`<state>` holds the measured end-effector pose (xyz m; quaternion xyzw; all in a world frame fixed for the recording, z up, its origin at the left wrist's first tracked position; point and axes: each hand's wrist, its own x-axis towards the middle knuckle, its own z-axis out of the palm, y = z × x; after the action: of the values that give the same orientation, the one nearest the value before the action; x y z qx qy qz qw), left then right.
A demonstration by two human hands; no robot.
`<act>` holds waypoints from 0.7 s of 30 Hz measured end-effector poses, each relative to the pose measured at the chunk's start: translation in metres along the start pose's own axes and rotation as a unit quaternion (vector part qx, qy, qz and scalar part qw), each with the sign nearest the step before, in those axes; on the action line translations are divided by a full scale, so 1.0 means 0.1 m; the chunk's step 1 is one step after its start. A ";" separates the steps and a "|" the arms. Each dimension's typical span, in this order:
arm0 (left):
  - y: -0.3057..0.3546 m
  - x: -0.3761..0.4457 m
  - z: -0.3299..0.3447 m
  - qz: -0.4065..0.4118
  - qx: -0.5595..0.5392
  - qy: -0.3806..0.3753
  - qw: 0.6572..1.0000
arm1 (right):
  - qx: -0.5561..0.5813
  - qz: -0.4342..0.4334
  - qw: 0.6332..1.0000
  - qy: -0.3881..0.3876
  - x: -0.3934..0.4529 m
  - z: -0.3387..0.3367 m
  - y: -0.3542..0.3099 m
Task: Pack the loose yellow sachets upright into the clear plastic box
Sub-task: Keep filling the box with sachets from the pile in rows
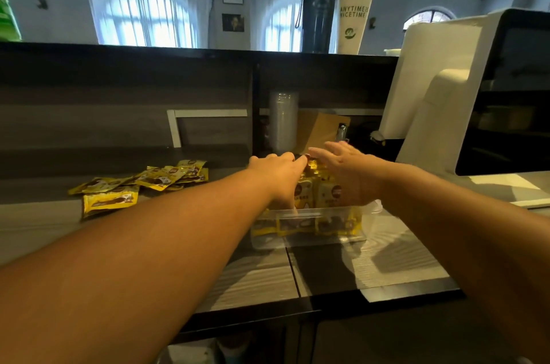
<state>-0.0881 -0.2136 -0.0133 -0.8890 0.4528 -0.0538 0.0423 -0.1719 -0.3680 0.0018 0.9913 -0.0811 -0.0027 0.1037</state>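
Observation:
A clear plastic box (pixel 309 237) stands on the counter in the middle of the head view, with several yellow sachets (pixel 323 195) standing upright inside it. My left hand (pixel 278 171) reaches over the box's left side, fingers curled on the tops of the sachets. My right hand (pixel 346 168) lies over the right side of the row, fingers spread and resting against the sachets. A pile of loose yellow sachets (pixel 143 182) lies flat on the counter to the left of the box.
A white screen on a stand (pixel 464 101) rises at the right. Behind the box stand a stack of clear cups (pixel 283 119) and a brown paper bag (pixel 320 130). On the raised ledge are a dark bottle (pixel 318 0) and a paper cup (pixel 352 21).

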 end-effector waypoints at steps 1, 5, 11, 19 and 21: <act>0.00 0.00 0.00 0.000 0.001 0.003 1.000 | 0.005 -0.006 1.000 -0.028 0.04 0.00 -0.01; -0.02 -0.07 0.00 0.006 0.004 0.012 1.000 | -0.020 -0.002 1.000 -0.014 0.07 0.02 -0.13; -0.26 -0.37 -0.06 0.023 0.029 0.006 0.999 | 0.006 -0.032 0.999 -0.014 0.03 -0.05 -0.46; -0.74 -0.82 -0.04 -0.030 -0.002 -0.031 0.999 | -0.009 -0.117 0.993 0.012 0.08 -0.18 -0.98; -0.79 -0.89 -0.01 -0.024 -0.007 -0.021 0.999 | -0.030 -0.131 0.991 0.004 0.11 -0.17 -1.06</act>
<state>-0.0767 -0.0951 -0.0080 -0.9008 0.4309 -0.0325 0.0439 -0.1436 -0.2640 -0.0036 0.9898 0.0498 -0.0151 0.1325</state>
